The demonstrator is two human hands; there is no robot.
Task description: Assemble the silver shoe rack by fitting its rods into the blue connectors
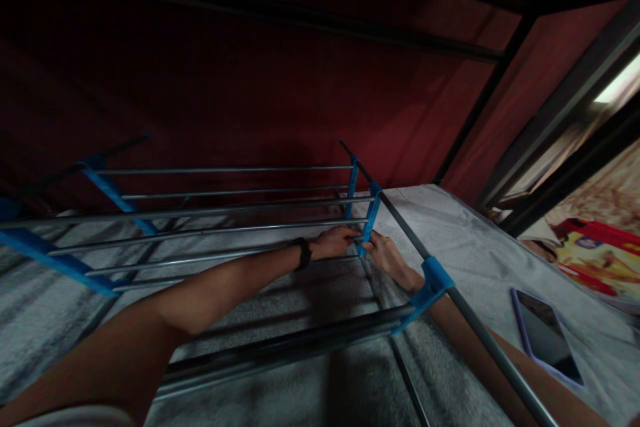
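Note:
A rack of thin grey metal tubes and blue plastic brackets lies on its side on a grey blanket. My left hand (334, 242), with a black band on the wrist, reaches through the frame. Its fingers are closed around the right end of a metal tube (175, 260), where it meets a blue bracket (370, 217). From the other side my right hand (389, 257) pinches the lower end of that same bracket. Whether the tube sits fully in the bracket's hole I cannot tell, as my fingers cover the joint.
Nearer to me, another blue bracket (434, 282) joins a long side pole (493, 347) above my right forearm. More blue brackets (60, 265) stand at the left. A phone (547, 333) lies on the grey blanket (475, 240) at the right, near a red and yellow package (600, 253).

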